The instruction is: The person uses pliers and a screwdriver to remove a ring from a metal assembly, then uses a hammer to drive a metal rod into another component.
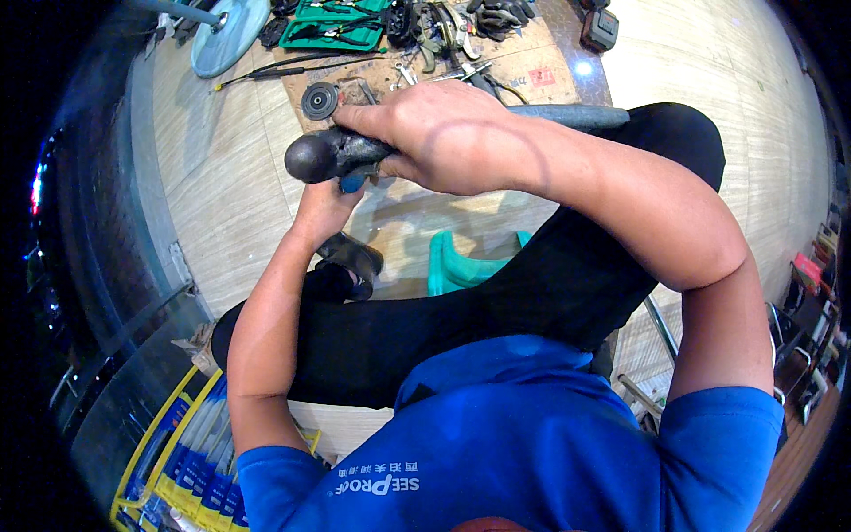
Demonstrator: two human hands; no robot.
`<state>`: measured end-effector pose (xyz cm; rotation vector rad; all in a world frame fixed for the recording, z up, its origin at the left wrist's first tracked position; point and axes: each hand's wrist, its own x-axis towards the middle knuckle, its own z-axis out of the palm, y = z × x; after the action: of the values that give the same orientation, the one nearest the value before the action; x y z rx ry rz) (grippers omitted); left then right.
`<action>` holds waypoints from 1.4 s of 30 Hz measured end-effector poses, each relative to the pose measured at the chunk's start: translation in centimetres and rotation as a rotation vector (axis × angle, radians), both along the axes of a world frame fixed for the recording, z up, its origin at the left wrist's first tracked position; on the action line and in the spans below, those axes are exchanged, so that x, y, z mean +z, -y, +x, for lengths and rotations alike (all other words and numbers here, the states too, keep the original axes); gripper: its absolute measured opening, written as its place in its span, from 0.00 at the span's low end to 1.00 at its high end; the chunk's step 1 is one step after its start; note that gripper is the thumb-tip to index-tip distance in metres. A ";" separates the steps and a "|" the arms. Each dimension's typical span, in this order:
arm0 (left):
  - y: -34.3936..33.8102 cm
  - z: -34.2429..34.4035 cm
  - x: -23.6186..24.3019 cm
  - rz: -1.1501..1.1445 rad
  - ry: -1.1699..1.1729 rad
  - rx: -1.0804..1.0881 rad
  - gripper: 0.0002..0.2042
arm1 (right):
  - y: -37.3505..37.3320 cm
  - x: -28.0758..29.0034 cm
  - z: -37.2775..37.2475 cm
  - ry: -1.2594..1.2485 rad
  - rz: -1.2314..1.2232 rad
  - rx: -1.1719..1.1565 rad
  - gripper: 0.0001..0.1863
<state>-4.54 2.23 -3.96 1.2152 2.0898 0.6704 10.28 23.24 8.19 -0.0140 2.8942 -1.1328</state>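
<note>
- The knob-ended tool (310, 158) looks like dark metal to me, scuffed, with a dull sheen.
- That ringed disc (319, 101): black, matt, rubbery.
- Green stool (470, 269): smooth plastic, faintly glossy.
- Shirt (532, 443) and trousers (390, 341): soft matt cloth.
- Cardboard sheet (534, 43): flat, dull paperboard.
- Floor (709, 71): smooth, wood-grained, slightly shiny.

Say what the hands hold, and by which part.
Right hand: hammer, gripped near its head. Left hand: partly hidden, can't tell its hold.
</note>
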 end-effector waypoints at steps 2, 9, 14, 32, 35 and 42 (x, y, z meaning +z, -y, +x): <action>0.2 0.0 -0.1 -0.023 0.050 0.003 0.12 | 0.1 0.0 0.4 -0.074 -0.029 0.041 0.28; 0.5 -0.7 -0.7 -0.132 0.001 -0.110 0.09 | 0.3 -0.8 0.2 -0.018 0.076 0.150 0.16; 0.4 -0.5 -0.1 -0.131 -0.103 -0.161 0.09 | 0.1 -0.4 0.6 -0.040 0.020 0.146 0.25; -0.7 -0.1 -0.5 -0.127 -0.039 0.137 0.11 | -0.8 0.6 -0.1 0.024 0.049 -0.072 0.26; -1.2 0.4 0.3 -0.008 0.020 0.077 0.14 | -0.7 0.4 0.2 0.002 0.042 -0.024 0.27; -0.8 0.4 -0.8 -0.072 0.018 0.017 0.11 | -0.1 -0.1 0.1 0.075 0.100 0.112 0.26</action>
<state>-4.10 3.04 -4.78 1.1480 2.0934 0.6062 10.38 23.34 8.14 -0.1257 2.8398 -0.9498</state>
